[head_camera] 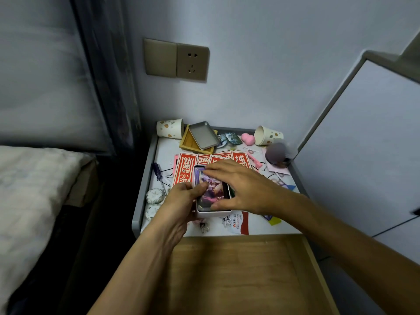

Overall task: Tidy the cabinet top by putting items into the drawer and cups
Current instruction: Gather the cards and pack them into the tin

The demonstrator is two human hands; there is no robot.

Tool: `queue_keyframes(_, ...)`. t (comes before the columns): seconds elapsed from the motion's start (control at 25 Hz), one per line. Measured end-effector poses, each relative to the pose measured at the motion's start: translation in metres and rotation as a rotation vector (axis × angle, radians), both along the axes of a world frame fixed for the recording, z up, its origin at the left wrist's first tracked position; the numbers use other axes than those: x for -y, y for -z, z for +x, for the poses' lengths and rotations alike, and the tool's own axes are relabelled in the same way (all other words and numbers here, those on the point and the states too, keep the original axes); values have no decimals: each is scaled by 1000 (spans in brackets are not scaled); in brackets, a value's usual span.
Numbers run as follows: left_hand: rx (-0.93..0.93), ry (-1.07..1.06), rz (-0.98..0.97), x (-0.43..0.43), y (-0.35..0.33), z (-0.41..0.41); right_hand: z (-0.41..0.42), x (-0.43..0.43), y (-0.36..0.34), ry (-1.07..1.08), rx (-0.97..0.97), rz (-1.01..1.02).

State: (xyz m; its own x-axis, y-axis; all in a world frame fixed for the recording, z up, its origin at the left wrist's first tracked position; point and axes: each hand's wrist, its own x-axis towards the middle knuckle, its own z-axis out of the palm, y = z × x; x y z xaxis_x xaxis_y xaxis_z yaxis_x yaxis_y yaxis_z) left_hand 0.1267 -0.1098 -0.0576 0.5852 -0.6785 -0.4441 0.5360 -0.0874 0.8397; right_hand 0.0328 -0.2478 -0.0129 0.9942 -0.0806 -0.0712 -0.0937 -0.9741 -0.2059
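Several red paper cards [186, 169], printed with large white Chinese characters too stylised to read with certainty, lie fanned just behind the shallow white rectangular box [213, 213]. A white leaflet with a red strip [244, 221], at the box's near right corner, bears a "W" logo and print too small to read.

The left hand [181, 201] grips the box's left side, fingers curled under it and the thumb pressed on the stack of purple-and-pink picture cards [210, 192] that fills the box. The right hand [238, 185] lies over that stack with its fingers spread. Its fingertips [209, 170] touch the cards' far edge and its thumb the near right edge.

Behind the box to the left, a square bamboo tray [188, 144] holds a silver metal tin [203, 135], tilted on the tray's rim. Two white paper cups with orange dots lie on their sides, one [170, 128] far behind the box to the left and the other [268, 135] far behind it to the right. Both are on the grey-rimmed cabinet top [145, 178]. A purple-handled screwdriver [158, 172] lies left of the box. In front of the box, the wooden drawer [238, 269] stands pulled open.
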Motion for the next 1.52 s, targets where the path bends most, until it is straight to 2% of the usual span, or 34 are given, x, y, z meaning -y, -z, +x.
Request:
queue_keyframes(0.32, 3, 40, -7, -4, -2, -1, 0, 1, 1, -41, -22, -48)
queue_keyframes(0.64, -21, 37, 9, -3, -4, 0, -1, 1, -1, -14, 81, 66)
queue_keyframes(0.8, -31, 36, -8, -1, -5, -1, -7, 2, -1, 37, 48, 121)
queue_keyframes(0.88, -18, 34, -18, 1, -5, -2, -15, 8, 2, 128, 135, 260)
queue_keyframes(0.96, 6, 13, -23, 3, -6, -3, -30, 30, 11, 350, 337, 363)
queue_keyframes(1.0, 15, -3, -22, 4, -6, -4, -40, 47, 19, 504, 369, 331)
queue_keyframes(1.04, 19, -14, -22, 4, -5, -5, -51, 64, 28, 662, 313, 236)
queue_keyframes(1.12, 19, -19, -22, 5, -5, -7, -74, 97, 52, 878, 61, 61)
queue_keyframes(1.2, 22, -19, -16, 5, -5, -7, -86, 112, 72, 950, -76, 47)
queue_keyframes(1.36, 32, -28, -6, 5, -3, -7, -87, 117, 89, 953, -74, -5)
queue_keyframes(1.52, 35, -19, -1, 5, -4, -5, -81, 120, 87, 1012, 4, 193)
